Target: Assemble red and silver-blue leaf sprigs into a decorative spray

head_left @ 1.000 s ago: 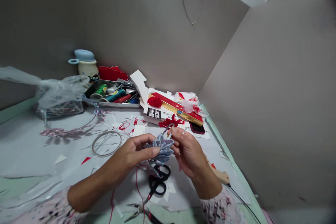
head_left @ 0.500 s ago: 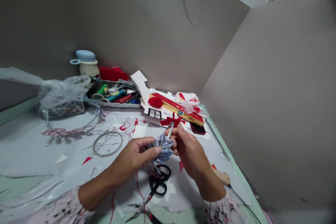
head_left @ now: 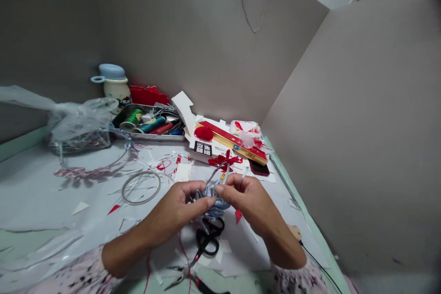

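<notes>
A shiny blue-grey fabric flower [head_left: 214,211] with layered pointed petals is held above the table by both hands. My left hand [head_left: 184,200] grips it from the left, thumb across the front. My right hand [head_left: 246,197] pinches its upper right part between thumb and forefinger; a thin pale strip shows behind those fingers. Pale bands rise from behind the blue flower toward a red fabric flower [head_left: 225,161], and how they join is hidden. Right below the hands lie black-handled scissors [head_left: 208,243] and pliers [head_left: 188,274].
A metal tray [head_left: 156,137] with thread spools and tools stands at the back, beside a bottle [head_left: 115,87]. A plastic bag [head_left: 81,121], a headband [head_left: 86,167] and a wire coil [head_left: 124,188] lie left. Boxes [head_left: 237,142] and a phone [head_left: 259,168] lie behind, near the wall.
My right hand has moved down and left from the pale strip above the flower onto the flower's petals. The blue flower has tilted, and the red flower's bands now show more plainly.
</notes>
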`<state>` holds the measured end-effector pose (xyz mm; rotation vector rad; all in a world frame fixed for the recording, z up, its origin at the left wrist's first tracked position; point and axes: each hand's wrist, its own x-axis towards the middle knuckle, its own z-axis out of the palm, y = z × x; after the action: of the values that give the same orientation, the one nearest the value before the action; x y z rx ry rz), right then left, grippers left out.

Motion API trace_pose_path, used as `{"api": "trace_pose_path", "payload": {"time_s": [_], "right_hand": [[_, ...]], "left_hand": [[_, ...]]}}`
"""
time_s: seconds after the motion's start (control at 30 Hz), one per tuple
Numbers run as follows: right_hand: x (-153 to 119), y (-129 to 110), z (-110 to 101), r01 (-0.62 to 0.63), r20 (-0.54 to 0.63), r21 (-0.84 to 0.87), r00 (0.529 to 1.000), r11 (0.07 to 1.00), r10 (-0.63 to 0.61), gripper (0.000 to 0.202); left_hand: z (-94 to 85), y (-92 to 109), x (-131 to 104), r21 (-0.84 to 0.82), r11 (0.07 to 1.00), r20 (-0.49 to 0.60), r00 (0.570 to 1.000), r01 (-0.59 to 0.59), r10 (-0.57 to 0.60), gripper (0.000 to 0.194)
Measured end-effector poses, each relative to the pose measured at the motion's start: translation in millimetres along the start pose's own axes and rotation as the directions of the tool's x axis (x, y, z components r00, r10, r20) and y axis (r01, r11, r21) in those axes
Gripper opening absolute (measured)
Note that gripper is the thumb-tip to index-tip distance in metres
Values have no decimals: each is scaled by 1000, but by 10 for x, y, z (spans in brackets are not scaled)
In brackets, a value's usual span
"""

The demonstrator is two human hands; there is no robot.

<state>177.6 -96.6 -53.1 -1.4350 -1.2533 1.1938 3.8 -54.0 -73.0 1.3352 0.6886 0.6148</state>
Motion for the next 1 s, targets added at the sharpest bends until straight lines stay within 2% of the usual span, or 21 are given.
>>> {"api": "trace_pose_path", "payload": {"time_s": [0.2, 0.27, 0.33, 0.4, 0.47, 0.53, 0.57, 0.63, 0.7, 0.87, 0.93, 1.0], "right_hand": [[38, 53, -10, 28, -43, 53, 999, 998, -26, 33], [54, 81, -15, 29, -62, 80, 998, 996, -24, 34], [68, 99, -15, 31, -76, 102, 997, 994, -23, 35], [76, 102, -8, 40, -88, 126, 996, 991, -29, 36], [78, 97, 5, 47, -96, 157, 995, 986, -32, 35], [76, 95, 19, 55, -112, 190, 993, 980, -34, 34], [76, 98, 26, 58, -117, 204, 993, 977, -34, 34], [80, 111, 38, 60, -118, 217, 992, 974, -35, 34], [92, 133, 46, 65, -112, 218, 993, 974, -41, 33], [138, 185, 49, 68, -138, 228, 990, 971, -37, 32], [144, 193, 50, 68, -141, 232, 989, 970, -36, 31], [141, 197, 56, 76, -137, 221, 990, 972, -46, 30]], "left_hand": [[-48, -21, 13, 29, 997, 35, 997, -70, 69, 23], [-66, -43, 9, 56, 986, 16, 988, -154, 153, 24], [-70, -56, -7, 183, 939, -48, 951, -292, 305, 19], [-53, -56, -37, 401, 820, -93, 873, -408, 479, 18], [-18, -48, -72, 599, 662, -81, 788, -451, 610, 30], [30, -43, -99, 716, 525, -52, 714, -460, 698, 44], [57, -42, -106, 755, 461, -26, 681, -466, 732, 45], [114, -41, -102, 818, 333, 48, 632, -470, 773, 34], [169, -39, -77, 861, 228, 111, 606, -454, 788, 26], [252, -72, 19, 925, 67, 186, 597, -375, 780, 24], [251, -110, 45, 933, 15, 210, 580, -358, 787, 26], [242, -156, 61, 930, 10, 212, 559, -368, 802, 28]]}}
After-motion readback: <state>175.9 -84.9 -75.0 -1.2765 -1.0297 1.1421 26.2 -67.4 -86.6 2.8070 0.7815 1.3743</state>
